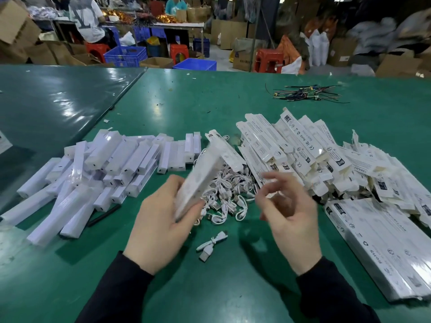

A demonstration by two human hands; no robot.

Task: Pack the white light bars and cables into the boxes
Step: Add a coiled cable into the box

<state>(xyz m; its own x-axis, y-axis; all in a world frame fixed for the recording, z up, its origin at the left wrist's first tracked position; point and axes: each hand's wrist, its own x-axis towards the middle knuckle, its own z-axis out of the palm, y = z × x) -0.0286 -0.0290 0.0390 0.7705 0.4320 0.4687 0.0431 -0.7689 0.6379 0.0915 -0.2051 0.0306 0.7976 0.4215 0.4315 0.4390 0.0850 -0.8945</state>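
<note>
Green counter [233, 287] fills our view, with a busy warehouse floor beyond it at twelve o'clock. At nine o'clock lies our heap of light bars [93, 173]; at two o'clock the flat boxes [303, 155] are piled, and a neater stack [382, 248] sits at four o'clock. Between them, dead centre, is the tangle of cables [228, 194], with one coiled cable [211, 244] apart from it, nearer us.

Our left hand [158, 224] grips a box [200, 180] by its lower end, tilted up toward one o'clock; it is blurred, so we cannot tell whether a bar is inside. Our right hand [289, 210] holds nothing, fingers loosely curled, just right of the box.

We judge the box light and thin-walled, easily crushed, so hold it along its long edges, not the flaps. The bars look rigid and glossy, likely slippery; take them mid-length. Cables are limp and snag on neighbours; pinch the lone coil at its tie.
</note>
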